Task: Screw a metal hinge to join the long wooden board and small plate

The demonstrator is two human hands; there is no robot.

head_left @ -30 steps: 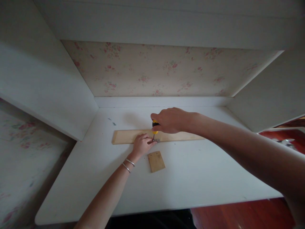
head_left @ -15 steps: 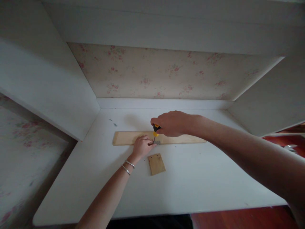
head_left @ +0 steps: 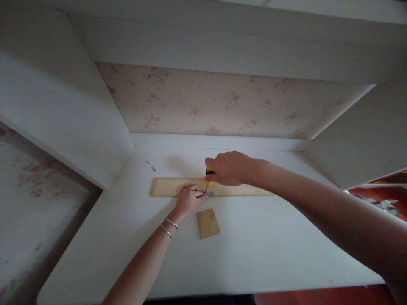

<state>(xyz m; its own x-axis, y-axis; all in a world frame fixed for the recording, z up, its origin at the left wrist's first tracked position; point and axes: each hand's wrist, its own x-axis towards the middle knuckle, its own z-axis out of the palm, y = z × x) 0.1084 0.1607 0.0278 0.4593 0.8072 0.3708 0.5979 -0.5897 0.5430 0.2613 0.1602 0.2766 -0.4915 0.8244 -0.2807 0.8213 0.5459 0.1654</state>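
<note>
- A small metal bracket (head_left: 209, 194) lies on the near edge of a long wooden strip (head_left: 171, 187), mid-way along it, on the white desk (head_left: 254, 241).
- The right hand (head_left: 230, 168) is closed round a yellow-handled screwdriver (head_left: 208, 173), its tip down on the bracket.
- The left hand (head_left: 187, 199) is curled, fingertips pinching the bracket to steady it.
- Judged step: driving a screw; next calls for a plumb shaft and firm downward turning.
- A small wooden block (head_left: 207, 223) lies just nearer, apart.
</note>
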